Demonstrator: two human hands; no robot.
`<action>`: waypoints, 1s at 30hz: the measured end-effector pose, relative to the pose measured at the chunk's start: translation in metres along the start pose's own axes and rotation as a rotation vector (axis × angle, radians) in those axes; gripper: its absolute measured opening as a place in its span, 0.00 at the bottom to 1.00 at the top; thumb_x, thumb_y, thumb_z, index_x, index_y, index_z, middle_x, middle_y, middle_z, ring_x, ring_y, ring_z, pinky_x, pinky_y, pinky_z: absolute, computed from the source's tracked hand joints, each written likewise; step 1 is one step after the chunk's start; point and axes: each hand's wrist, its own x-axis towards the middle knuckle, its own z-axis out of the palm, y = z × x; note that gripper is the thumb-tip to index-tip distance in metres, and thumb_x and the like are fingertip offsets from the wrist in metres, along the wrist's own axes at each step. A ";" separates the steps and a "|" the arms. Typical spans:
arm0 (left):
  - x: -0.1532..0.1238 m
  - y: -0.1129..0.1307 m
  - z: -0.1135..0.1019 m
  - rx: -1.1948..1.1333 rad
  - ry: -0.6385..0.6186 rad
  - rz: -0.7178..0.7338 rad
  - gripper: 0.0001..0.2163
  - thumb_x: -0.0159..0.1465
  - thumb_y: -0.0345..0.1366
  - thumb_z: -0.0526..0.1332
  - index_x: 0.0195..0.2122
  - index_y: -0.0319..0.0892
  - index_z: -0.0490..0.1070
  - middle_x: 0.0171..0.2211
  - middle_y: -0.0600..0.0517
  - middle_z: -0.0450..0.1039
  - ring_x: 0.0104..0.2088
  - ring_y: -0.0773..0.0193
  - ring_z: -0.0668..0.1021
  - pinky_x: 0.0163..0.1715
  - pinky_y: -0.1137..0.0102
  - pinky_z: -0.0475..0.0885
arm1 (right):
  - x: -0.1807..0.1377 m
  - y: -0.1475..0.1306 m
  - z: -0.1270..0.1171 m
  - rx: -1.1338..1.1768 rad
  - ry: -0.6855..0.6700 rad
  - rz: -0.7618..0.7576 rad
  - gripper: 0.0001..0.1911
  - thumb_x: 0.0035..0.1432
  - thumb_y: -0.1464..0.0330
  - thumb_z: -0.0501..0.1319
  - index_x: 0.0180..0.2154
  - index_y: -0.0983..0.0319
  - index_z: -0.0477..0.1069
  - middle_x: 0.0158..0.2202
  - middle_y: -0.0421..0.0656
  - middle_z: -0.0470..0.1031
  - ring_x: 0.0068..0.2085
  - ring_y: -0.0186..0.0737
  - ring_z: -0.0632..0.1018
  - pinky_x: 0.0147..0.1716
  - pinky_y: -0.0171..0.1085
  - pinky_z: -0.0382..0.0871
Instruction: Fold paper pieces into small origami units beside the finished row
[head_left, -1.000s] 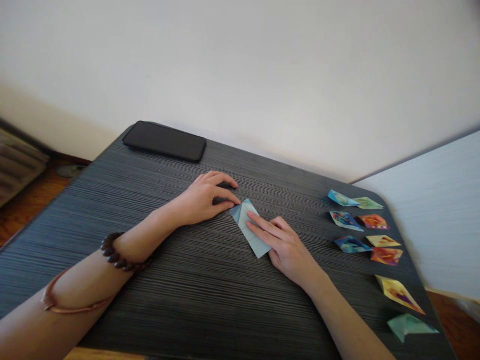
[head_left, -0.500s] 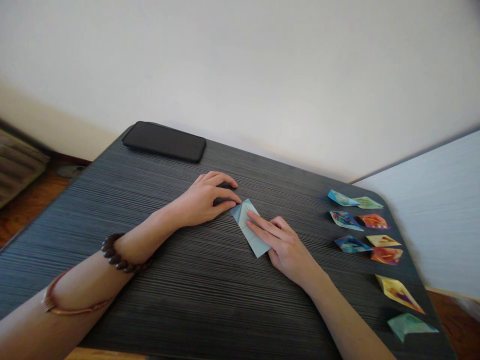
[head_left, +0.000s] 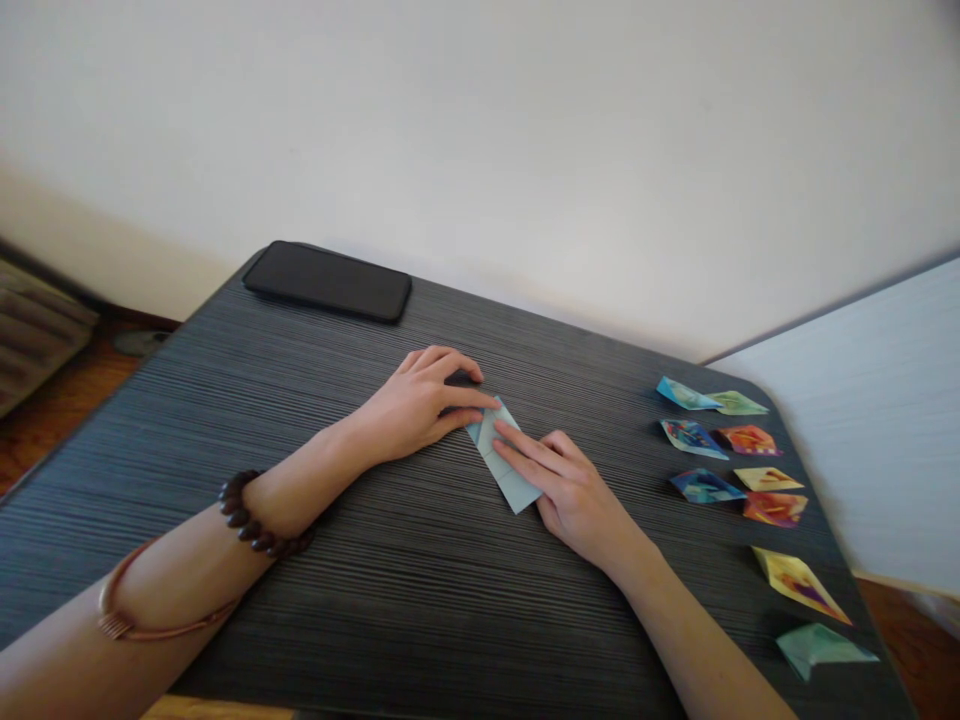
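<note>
We pin the light blue folded paper [head_left: 501,455] flat with our right hand's [head_left: 574,490] extended fingers [head_left: 517,447]. Our left hand's [head_left: 420,400] fingertips [head_left: 484,403] press its far corner, gripping nothing. It looks thin, easily creased and prone to slide, so edges suit best.

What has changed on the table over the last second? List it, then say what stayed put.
The left hand slid a little to the right, so its fingertips now press on the upper corner of the light blue folded paper instead of resting beside it. Nothing was picked up or released. The right hand stays flat on the paper, and the phone and the colourful folded pieces lie as before.
</note>
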 end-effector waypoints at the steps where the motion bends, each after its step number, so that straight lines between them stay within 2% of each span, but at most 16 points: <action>1: 0.000 0.000 0.000 0.015 -0.008 0.007 0.12 0.66 0.42 0.55 0.48 0.56 0.73 0.50 0.51 0.67 0.51 0.56 0.66 0.52 0.58 0.60 | 0.000 0.000 0.000 0.001 -0.003 0.001 0.32 0.56 0.83 0.48 0.60 0.59 0.59 0.62 0.42 0.59 0.39 0.41 0.68 0.40 0.46 0.72; 8: 0.002 0.000 -0.003 0.064 -0.060 0.010 0.13 0.66 0.44 0.53 0.49 0.58 0.73 0.52 0.50 0.64 0.54 0.55 0.64 0.54 0.57 0.60 | -0.001 0.001 0.001 -0.008 -0.016 0.005 0.31 0.55 0.83 0.49 0.59 0.62 0.62 0.63 0.43 0.59 0.40 0.42 0.67 0.41 0.46 0.72; 17: 0.002 -0.002 0.000 0.070 -0.085 0.032 0.14 0.67 0.42 0.52 0.53 0.60 0.69 0.58 0.52 0.58 0.59 0.53 0.58 0.58 0.54 0.57 | -0.001 0.001 0.000 -0.005 -0.021 0.007 0.31 0.56 0.82 0.50 0.60 0.59 0.60 0.63 0.43 0.59 0.40 0.41 0.68 0.42 0.46 0.71; 22: 0.003 -0.002 0.000 0.061 -0.111 0.014 0.15 0.67 0.41 0.51 0.54 0.61 0.67 0.61 0.54 0.54 0.62 0.51 0.54 0.60 0.52 0.53 | -0.004 0.000 -0.017 0.217 -0.068 0.018 0.28 0.57 0.71 0.54 0.60 0.61 0.60 0.62 0.47 0.59 0.47 0.45 0.70 0.49 0.50 0.65; 23: 0.003 -0.002 0.000 0.059 -0.111 0.011 0.15 0.67 0.41 0.51 0.53 0.61 0.67 0.62 0.55 0.53 0.62 0.51 0.53 0.60 0.52 0.52 | -0.004 0.001 -0.021 0.290 -0.083 0.005 0.26 0.59 0.68 0.53 0.59 0.61 0.61 0.62 0.47 0.61 0.50 0.46 0.70 0.51 0.51 0.64; 25: 0.003 -0.002 0.000 0.051 -0.110 0.008 0.15 0.67 0.41 0.52 0.53 0.61 0.67 0.62 0.55 0.53 0.62 0.52 0.53 0.61 0.52 0.51 | -0.001 0.002 -0.025 0.380 -0.018 0.066 0.22 0.63 0.66 0.47 0.56 0.60 0.66 0.56 0.47 0.67 0.52 0.46 0.70 0.51 0.49 0.63; 27: 0.002 -0.003 0.000 0.044 -0.113 0.005 0.15 0.67 0.42 0.52 0.53 0.61 0.68 0.62 0.55 0.54 0.62 0.51 0.53 0.61 0.52 0.51 | 0.006 0.003 -0.026 0.373 0.098 0.201 0.20 0.65 0.67 0.46 0.51 0.61 0.71 0.48 0.47 0.71 0.45 0.41 0.73 0.44 0.41 0.68; 30: 0.002 -0.002 -0.001 0.044 -0.118 0.000 0.15 0.67 0.42 0.52 0.53 0.61 0.68 0.62 0.55 0.54 0.62 0.51 0.53 0.61 0.52 0.51 | 0.019 0.005 -0.023 0.262 0.048 0.296 0.17 0.65 0.68 0.49 0.50 0.61 0.72 0.38 0.44 0.72 0.32 0.34 0.73 0.32 0.34 0.68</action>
